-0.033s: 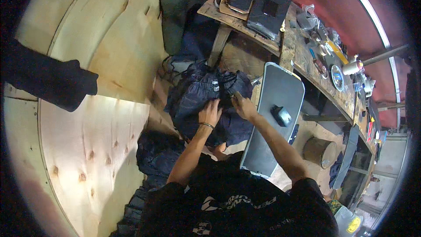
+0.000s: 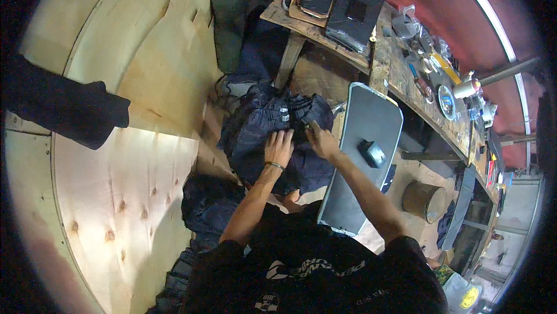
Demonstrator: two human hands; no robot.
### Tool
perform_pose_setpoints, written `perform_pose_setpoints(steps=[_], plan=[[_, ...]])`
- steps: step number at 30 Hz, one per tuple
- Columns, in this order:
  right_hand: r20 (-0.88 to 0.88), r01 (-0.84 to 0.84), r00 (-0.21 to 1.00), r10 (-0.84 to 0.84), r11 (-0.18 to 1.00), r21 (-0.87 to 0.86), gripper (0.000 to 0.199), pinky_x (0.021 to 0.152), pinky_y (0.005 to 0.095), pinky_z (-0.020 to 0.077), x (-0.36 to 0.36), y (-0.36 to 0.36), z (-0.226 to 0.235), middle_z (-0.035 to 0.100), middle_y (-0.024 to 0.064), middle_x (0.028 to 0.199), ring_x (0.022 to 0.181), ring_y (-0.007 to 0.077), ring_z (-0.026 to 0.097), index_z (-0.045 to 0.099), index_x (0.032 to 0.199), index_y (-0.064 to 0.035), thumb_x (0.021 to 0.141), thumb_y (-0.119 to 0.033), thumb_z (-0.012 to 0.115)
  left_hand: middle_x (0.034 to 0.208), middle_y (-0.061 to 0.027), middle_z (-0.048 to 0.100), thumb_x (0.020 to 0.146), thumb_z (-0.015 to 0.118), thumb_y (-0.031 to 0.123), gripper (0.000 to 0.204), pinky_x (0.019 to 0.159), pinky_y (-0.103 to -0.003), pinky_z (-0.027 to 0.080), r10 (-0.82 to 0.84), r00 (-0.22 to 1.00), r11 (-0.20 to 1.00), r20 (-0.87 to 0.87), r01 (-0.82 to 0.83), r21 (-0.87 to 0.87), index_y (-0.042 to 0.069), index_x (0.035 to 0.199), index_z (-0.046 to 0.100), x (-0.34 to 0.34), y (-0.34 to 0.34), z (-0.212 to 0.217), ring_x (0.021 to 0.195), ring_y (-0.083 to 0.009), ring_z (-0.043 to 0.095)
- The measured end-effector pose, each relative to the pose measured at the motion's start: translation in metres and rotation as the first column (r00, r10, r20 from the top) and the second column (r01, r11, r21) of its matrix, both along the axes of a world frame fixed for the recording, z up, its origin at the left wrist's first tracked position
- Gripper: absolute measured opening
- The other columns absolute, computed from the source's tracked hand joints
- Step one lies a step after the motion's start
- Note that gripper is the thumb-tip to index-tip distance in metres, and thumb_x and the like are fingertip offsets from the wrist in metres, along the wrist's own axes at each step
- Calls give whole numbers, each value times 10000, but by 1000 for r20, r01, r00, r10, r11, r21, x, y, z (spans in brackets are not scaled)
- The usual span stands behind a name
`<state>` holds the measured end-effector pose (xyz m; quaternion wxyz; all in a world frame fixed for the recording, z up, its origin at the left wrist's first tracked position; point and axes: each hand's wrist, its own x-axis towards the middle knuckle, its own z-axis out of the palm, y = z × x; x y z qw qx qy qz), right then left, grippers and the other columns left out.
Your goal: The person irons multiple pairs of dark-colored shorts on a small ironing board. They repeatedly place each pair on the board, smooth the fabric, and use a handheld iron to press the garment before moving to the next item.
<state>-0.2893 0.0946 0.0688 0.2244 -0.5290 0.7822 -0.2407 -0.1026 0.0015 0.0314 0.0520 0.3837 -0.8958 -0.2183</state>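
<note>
The left hand [image 2: 279, 147] lies flat, fingers spread, on the dark denim garment [image 2: 261, 134]; the right hand [image 2: 321, 140] pinches its waistband. A grey padded board [image 2: 371, 122] carrying a small dark tool [image 2: 372, 152] stands just right. Open plywood counter [image 2: 127, 174] spreads left. Cluttered workbench [image 2: 400, 64] details are unclear.

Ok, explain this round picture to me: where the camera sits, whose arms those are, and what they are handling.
The camera sits on a person's head and looks down through a fisheye lens, so straight edges bend. The two bare arms are the wearer's own. The left hand lies flat on a dark blue denim garment. The right hand pinches the same cloth; whether it holds a small tool cannot be told. Beside it lies a grey padded board with a small dark block on it. A cluttered wooden workbench stands behind.
</note>
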Motion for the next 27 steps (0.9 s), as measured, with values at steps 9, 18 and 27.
perform_pose_setpoints(steps=[9, 18, 27], plan=[[157, 232, 968, -193, 930, -286, 197, 747, 555, 505, 7, 2, 54, 659, 307, 930, 958, 550, 632, 523, 1135, 10, 1072, -174, 557, 1192, -84, 696, 956, 629, 167, 209, 986, -539, 535, -293, 956, 923, -32, 273, -270, 117, 1101, 772, -46, -77, -11, 1149, -316, 664], [206, 359, 924, -322, 917, -174, 193, 722, 585, 513, 65, 71, 84, 647, 310, 912, 882, 542, 640, 518, 1152, 13, 1043, -132, 583, 762, -127, 766, 1019, 639, 260, 257, 759, -416, 592, 135, 864, 967, -486, -9, 254, 14, 945, 662, -139, -257, 85, 765, -281, 774], [122, 443, 896, -428, 835, -327, 264, 721, 503, 551, 84, 78, 46, 685, 263, 998, 873, 463, 693, 556, 1271, 9, 1032, -93, 605, 885, -106, 796, 1050, 628, 248, 240, 776, -335, 587, -163, 399, 983, -902, -14, -183, 15, 999, 653, -211, -377, 340, 792, -209, 776]])
